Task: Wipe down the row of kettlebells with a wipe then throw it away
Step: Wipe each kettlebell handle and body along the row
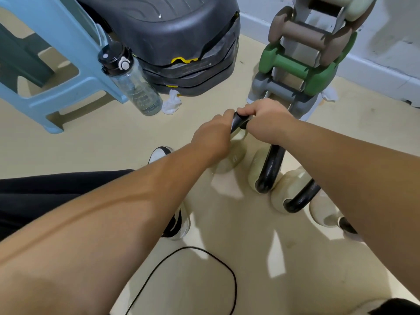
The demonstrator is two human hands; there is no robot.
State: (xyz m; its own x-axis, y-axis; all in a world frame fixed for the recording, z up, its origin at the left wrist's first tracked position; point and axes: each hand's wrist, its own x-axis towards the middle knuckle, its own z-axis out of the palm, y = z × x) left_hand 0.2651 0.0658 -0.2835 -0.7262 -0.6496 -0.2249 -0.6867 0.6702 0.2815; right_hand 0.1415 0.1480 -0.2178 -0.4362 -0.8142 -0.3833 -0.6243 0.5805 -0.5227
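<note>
Kettlebell handle (pixel 238 120) under both hands

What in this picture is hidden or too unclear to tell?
Head view:
- Any wipe: the left hand and right hand close over the far kettlebell's handle, covering whatever they hold.
- Nearest kettlebell: mostly behind the right forearm.
- Dumbbell rack: top cut off by the frame edge.

Home gym corner: dumbbell rack (pixel 304 53), kettlebells (pixel 270 171), stacked aerobic steps (pixel 172 37), beige floor.
</note>
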